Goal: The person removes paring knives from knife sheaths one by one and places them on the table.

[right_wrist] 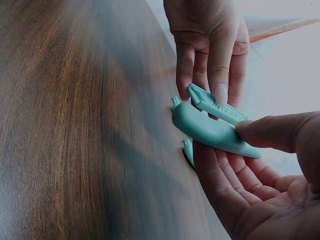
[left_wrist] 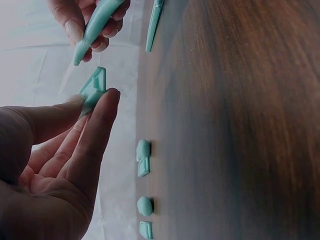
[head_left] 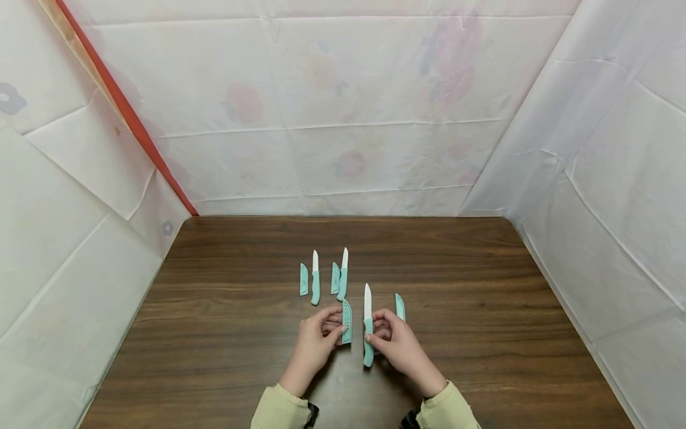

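My left hand (head_left: 315,339) pinches a mint-green knife sheath (head_left: 346,322) between thumb and fingers, above the table. To its right, my right hand (head_left: 399,342) grips a paring knife (head_left: 368,344) by its mint handle, with the white blade pointing away from me. In the head view, sheath and knife are apart, side by side. In the left wrist view, the held sheath (left_wrist: 93,91) shows its wide end, and the knife's handle (left_wrist: 95,30) is beyond it. In the right wrist view, the curved handle (right_wrist: 212,131) lies across the right fingers beneath the thumb.
Farther back on the brown wooden table (head_left: 225,357) lie two more white-bladed knives, one left (head_left: 315,280) and one right (head_left: 343,277). A sheath (head_left: 303,279) lies beside the left knife, another sheath (head_left: 335,278) beside the other. Another sheath (head_left: 400,307) is partly hidden behind my right hand.
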### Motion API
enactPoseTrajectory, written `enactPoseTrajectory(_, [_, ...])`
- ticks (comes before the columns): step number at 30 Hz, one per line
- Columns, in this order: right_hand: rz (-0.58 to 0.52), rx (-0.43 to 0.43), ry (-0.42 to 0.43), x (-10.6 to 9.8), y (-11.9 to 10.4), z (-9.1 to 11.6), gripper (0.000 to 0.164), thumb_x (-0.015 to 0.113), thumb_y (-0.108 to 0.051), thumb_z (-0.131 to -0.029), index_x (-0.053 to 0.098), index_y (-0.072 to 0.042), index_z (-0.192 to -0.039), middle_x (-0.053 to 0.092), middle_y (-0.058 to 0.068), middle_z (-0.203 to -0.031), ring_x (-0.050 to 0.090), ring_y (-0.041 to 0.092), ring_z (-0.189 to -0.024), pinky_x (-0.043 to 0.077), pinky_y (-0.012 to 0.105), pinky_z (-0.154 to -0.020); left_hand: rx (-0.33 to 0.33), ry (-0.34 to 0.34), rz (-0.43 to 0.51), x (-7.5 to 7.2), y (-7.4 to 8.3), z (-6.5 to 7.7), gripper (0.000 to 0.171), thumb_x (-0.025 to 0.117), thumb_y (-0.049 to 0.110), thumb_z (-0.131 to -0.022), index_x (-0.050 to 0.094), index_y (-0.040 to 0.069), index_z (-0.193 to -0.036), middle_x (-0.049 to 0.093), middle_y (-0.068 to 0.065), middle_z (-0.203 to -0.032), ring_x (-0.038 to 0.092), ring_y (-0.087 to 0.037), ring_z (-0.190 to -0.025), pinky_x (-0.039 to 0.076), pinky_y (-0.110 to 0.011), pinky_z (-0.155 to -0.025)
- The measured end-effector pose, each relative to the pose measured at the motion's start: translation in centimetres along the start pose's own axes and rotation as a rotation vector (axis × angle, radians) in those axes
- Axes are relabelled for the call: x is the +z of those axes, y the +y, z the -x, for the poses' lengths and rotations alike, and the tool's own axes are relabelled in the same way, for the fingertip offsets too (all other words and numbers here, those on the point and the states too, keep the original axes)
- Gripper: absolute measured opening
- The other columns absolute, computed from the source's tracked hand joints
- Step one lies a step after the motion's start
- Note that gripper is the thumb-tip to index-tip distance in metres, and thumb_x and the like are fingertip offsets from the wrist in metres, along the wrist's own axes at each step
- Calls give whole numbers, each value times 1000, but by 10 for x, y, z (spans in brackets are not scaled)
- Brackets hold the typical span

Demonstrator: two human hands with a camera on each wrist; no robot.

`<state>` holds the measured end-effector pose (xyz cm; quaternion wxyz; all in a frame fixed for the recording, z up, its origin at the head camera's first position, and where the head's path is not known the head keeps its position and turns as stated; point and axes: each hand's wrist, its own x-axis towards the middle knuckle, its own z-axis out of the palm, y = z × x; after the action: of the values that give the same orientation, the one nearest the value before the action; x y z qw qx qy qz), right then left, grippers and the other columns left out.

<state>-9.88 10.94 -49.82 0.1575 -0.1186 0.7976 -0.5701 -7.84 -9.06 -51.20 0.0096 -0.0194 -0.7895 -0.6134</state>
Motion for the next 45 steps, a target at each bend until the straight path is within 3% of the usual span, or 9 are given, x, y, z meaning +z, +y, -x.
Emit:
enactPoseTrajectory(9, [-23,14,22,-2,-5,-2,31,67,0,-88,53,4,-115,62,12,-99,65,21,-82,52,24,-65,18,-15,-24,0,-1,-4,37,69,-3,-85,63,3,-121,68,-11,-96,67,-15,-75,55,-26,-53])
enactPoseTrajectory(17, [1,38,50,-9,-39,3,28,64,5,-87,54,10,-113,62,17,-93,64,28,-80,54,31,-61,-6,-46,54,-3,3,-15,34,69,-1,-86,65,2,-120,68,-13,-96,67,-18,-71,57,-40,-54])
enactPoseTrajectory(20, [-1,39,66,-10,-35,0,28,65,4,-87,54,9,-113,62,15,-92,64,24,-78,53,29,-59,-12,-52,73,-3,4,-20,33,68,0,-87,65,2,-120,68,-13,-97,67,-20,-69,56,-45,-54])
enactPoseTrajectory(28, [-67,67,63,-12,-4,-13,33,66,-2,-89,52,4,-118,61,13,-96,64,21,-76,56,46,-60,-21,-51,84,-1,5,-32,31,68,1,-87,65,2,-118,66,-12,-99,67,-18,-73,56,-47,-59])
enactPoseTrajectory(38, [-35,61,85,-17,-8,-20,32,65,-1,-88,53,1,-118,62,11,-94,64,19,-75,56,45,-59,-3,-36,80,0,5,-46,31,70,0,-85,66,1,-116,67,-10,-96,68,-18,-77,57,-35,-61])
enactPoseTrajectory(42, [-37,73,101,-19,-9,-24,31,66,0,-88,54,0,-117,61,12,-95,64,21,-75,56,47,-60,-24,-38,112,1,5,-52,32,71,-1,-84,66,0,-115,68,-12,-95,68,-20,-76,57,-33,-60])
enactPoseTrajectory(45, [-44,75,108,-21,-22,-23,32,66,2,-88,54,3,-117,61,14,-95,64,25,-77,54,50,-62,-37,-49,150,-2,15,-54,32,69,-5,-84,64,-5,-115,67,-19,-95,68,-28,-77,57,-36,-61])
